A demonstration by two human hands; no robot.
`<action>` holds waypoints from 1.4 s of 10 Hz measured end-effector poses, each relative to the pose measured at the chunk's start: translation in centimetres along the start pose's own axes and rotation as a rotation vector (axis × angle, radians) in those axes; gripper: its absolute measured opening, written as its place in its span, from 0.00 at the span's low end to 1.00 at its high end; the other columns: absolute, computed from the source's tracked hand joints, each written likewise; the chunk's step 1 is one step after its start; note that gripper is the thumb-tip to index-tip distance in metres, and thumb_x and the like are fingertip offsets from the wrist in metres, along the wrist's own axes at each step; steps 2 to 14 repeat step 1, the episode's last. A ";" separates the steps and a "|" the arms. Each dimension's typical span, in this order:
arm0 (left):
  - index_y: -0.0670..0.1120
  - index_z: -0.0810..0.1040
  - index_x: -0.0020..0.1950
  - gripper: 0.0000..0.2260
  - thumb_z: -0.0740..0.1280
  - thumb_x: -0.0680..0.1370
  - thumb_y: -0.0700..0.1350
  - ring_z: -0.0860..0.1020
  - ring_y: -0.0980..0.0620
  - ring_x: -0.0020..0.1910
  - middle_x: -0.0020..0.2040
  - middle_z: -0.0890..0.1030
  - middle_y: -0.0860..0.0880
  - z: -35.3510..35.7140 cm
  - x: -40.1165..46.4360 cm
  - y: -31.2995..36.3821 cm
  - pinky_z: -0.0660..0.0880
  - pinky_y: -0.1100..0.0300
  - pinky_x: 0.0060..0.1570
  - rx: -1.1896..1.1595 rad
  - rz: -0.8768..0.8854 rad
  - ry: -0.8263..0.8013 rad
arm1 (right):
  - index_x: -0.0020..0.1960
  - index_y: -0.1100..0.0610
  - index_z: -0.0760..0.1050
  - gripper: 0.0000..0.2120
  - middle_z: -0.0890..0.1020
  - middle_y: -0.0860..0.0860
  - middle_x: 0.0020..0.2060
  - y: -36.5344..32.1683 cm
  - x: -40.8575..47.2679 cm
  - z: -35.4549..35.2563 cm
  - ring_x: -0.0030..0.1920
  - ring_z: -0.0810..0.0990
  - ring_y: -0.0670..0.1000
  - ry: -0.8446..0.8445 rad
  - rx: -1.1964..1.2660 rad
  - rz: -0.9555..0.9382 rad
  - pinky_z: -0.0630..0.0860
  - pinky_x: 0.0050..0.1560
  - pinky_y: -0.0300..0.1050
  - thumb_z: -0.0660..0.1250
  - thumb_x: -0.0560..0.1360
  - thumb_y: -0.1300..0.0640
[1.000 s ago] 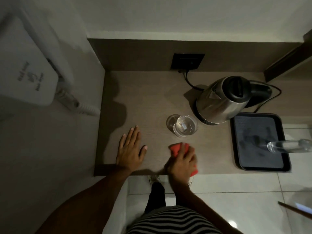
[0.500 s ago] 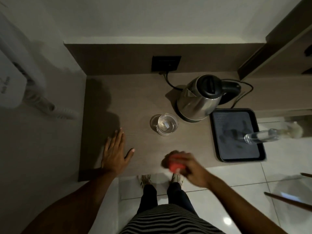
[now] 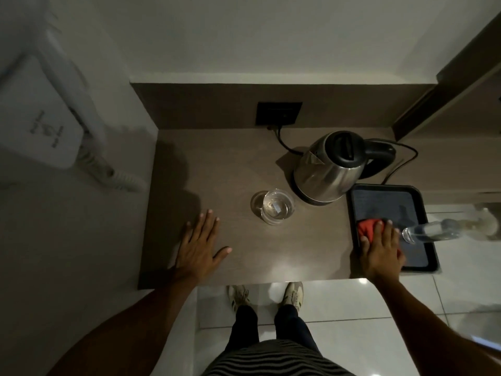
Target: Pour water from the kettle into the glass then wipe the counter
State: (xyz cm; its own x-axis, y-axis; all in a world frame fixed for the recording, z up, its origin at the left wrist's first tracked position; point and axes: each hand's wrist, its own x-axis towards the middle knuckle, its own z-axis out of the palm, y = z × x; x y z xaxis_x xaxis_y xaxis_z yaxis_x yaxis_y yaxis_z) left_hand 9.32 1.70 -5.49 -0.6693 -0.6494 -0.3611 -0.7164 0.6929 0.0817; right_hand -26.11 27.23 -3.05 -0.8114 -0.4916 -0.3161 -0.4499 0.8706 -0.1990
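Observation:
A steel kettle (image 3: 324, 172) with a black lid stands on its base at the back right of the brown counter (image 3: 230, 164). Left of it stands a clear glass (image 3: 275, 207) holding water. My left hand (image 3: 199, 248) lies flat on the counter near the front left edge, fingers spread, holding nothing. My right hand (image 3: 381, 249) presses a red cloth (image 3: 367, 227) onto the left part of the black tray (image 3: 423, 264). Most of the cloth is hidden under my fingers.
A clear plastic bottle (image 3: 433, 230) lies on the tray, right of my right hand. The kettle's cord runs to a black wall socket (image 3: 278, 114). A white wall unit (image 3: 35, 115) with a coiled cord hangs on the left. My shoes (image 3: 265, 295) stand on white floor tiles.
My right hand carried the red cloth from the counter's front middle rightwards onto the tray. My left hand stayed flat on the counter.

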 end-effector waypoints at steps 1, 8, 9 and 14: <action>0.44 0.51 0.81 0.46 0.30 0.73 0.73 0.50 0.41 0.81 0.82 0.49 0.41 0.5 -0.4 0.3 0.49 0.40 0.77 -0.011 -0.016 0.009 | 0.80 0.51 0.41 0.40 0.42 0.53 0.80 0.2 0.0 -0.8 0.79 0.41 0.56 -0.103 -0.035 -0.003 0.47 0.74 0.70 0.39 0.74 0.31; 0.44 0.51 0.81 0.46 0.30 0.73 0.73 0.50 0.41 0.81 0.82 0.49 0.41 0.5 -0.4 0.3 0.49 0.40 0.77 -0.011 -0.016 0.009 | 0.80 0.51 0.41 0.40 0.42 0.53 0.80 0.2 0.0 -0.8 0.79 0.41 0.56 -0.103 -0.035 -0.003 0.47 0.74 0.70 0.39 0.74 0.31; 0.44 0.51 0.81 0.46 0.30 0.73 0.73 0.50 0.41 0.81 0.82 0.49 0.41 0.5 -0.4 0.3 0.49 0.40 0.77 -0.011 -0.016 0.009 | 0.80 0.51 0.41 0.40 0.42 0.53 0.80 0.2 0.0 -0.8 0.79 0.41 0.56 -0.103 -0.035 -0.003 0.47 0.74 0.70 0.39 0.74 0.31; 0.44 0.51 0.81 0.46 0.30 0.73 0.73 0.50 0.41 0.81 0.82 0.49 0.41 0.5 -0.4 0.3 0.49 0.40 0.77 -0.011 -0.016 0.009 | 0.80 0.51 0.41 0.40 0.42 0.53 0.80 0.2 0.0 -0.8 0.79 0.41 0.56 -0.103 -0.035 -0.003 0.47 0.74 0.70 0.39 0.74 0.31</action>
